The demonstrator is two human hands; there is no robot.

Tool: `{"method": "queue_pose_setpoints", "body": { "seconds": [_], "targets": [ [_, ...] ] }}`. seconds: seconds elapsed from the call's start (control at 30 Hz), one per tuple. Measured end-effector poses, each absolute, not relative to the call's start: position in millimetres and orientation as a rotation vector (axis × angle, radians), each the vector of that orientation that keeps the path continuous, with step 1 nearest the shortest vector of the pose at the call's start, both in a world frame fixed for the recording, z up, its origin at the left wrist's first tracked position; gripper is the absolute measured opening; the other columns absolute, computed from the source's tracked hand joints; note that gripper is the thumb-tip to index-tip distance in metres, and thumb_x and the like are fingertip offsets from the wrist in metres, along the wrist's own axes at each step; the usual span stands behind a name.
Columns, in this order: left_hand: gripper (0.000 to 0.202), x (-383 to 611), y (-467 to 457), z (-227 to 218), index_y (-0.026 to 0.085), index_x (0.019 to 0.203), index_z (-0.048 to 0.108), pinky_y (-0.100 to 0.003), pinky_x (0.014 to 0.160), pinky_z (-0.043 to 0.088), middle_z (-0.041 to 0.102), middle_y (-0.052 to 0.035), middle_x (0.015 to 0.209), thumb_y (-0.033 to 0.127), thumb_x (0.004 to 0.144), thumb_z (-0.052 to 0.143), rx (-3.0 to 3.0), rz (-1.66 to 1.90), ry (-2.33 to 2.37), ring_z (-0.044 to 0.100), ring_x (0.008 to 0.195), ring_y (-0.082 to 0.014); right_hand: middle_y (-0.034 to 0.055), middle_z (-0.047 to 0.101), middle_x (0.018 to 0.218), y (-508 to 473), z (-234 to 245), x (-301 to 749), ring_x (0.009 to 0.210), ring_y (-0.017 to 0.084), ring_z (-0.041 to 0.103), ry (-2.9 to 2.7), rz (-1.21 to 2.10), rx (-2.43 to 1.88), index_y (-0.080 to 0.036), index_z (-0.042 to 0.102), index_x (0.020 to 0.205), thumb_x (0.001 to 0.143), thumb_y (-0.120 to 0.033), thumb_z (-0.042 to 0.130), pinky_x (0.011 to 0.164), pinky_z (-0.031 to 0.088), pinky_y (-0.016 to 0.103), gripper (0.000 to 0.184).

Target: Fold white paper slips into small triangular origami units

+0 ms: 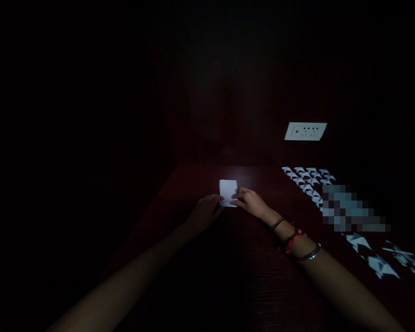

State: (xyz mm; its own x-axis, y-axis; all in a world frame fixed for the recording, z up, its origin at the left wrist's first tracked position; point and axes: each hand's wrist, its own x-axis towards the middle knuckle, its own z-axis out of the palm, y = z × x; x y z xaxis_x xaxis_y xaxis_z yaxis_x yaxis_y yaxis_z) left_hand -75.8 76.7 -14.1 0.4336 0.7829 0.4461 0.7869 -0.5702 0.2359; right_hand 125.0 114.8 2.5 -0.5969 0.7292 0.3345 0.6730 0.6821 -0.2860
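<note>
Centre of the frame: a small, roughly square white paper piece with layered edges (229, 190) lies on the dark red, wood-grained table (263, 251); whether it is a stack or one folded sheet, I cannot tell.
Left hand: the left hand (205, 211) has its fingertips at the paper's lower left corner; shadow hides whether they pinch it or only press.
Right hand: the right hand (251, 202) reaches over the lower right edge, thumb and forefinger slightly apart on the paper; a firm pinch cannot be made out.
Layered edge: the layers look stepped along the left, so lining them up before any pressing would likely serve best.
Pressure: one hand should probably anchor while the other works, lightly enough that nothing skids.
Right of the frame: angular folded white paper shapes (382, 266) lie well apart, best kept clear of the forearm.
</note>
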Motion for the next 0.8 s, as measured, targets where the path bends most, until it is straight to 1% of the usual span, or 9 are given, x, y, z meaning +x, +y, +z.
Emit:
{"method": "queue_pose_setpoints", "body": {
  "seconds": [0.13,0.23,0.37,0.5,0.63,0.8],
  "targets": [
    [0.023,-76.2,74.7,-14.0,0.021,0.105,0.045,-0.031,0.083,0.038,0.051,-0.0033,0.106,0.026,0.083,0.043,-2.65,-0.805,-1.453,0.048,0.096,-0.017,0.0046,0.057,0.083,122.1,9.1,125.7,0.078,0.012,0.054,-2.557,0.195,-0.997,-0.017,0.064,0.087,0.081,-0.031,0.048,0.069,0.04,0.02,0.023],
    [0.028,-76.1,73.3,-14.0,0.021,0.112,0.041,-0.032,0.084,0.037,0.05,-0.0033,0.108,0.027,0.085,0.041,-2.65,-0.795,-1.461,0.047,0.098,-0.0174,0.0047,0.058,0.083,121.8,14.9,126.2,0.077,0.012,0.054,-2.606,0.182,-0.968,-0.016,0.064,0.085,0.082,-0.026,0.046,0.069,0.04,0.019,0.021],
    [0.036,-75.6,72.8,-13.6,0.019,0.12,0.034,-0.034,0.085,0.036,0.048,-0.0055,0.111,0.028,0.085,0.039,-2.646,-0.789,-1.484,0.046,0.101,-0.0187,0.0083,0.058,0.092,115.7,19.0,125.4,0.083,0.015,0.054,-2.613,0.123,-1.009,-0.014,0.06,0.091,0.085,-0.022,0.039,0.072,0.039,0.023,0.023],
    [0.038,-74.7,73.0,-13.0,0.02,0.121,0.032,-0.034,0.086,0.036,0.046,-0.0062,0.114,0.027,0.085,0.04,-2.645,-0.796,-1.497,0.045,0.103,-0.0189,0.0106,0.059,0.094,110.7,20.2,124.3,0.084,0.017,0.055,-2.599,0.076,-1.059,-0.013,0.059,0.094,0.086,-0.023,0.035,0.073,0.039,0.025,0.027],
    [0.038,-74.5,73.5,-13.1,0.02,0.121,0.033,-0.035,0.087,0.036,0.045,-0.0064,0.115,0.027,0.084,0.04,-2.648,-0.809,-1.502,0.044,0.105,-0.0189,0.0093,0.061,0.094,110.9,20.5,124.9,0.085,0.016,0.056,-2.586,0.08,-1.062,-0.014,0.061,0.092,0.085,-0.023,0.039,0.074,0.038,0.024,0.025],
    [0.038,-74.7,73.4,-12.6,0.02,0.12,0.033,-0.035,0.087,0.036,0.045,-0.0062,0.116,0.025,0.084,0.041,-2.67,-0.82,-1.487,0.044,0.105,-0.019,0.0069,0.064,0.085,114.7,18.0,126.1,0.078,0.014,0.057,-2.565,0.142,-1.043,-0.015,0.064,0.086,0.081,-0.022,0.045,0.069,0.039,0.022,0.02]
  ]
}}
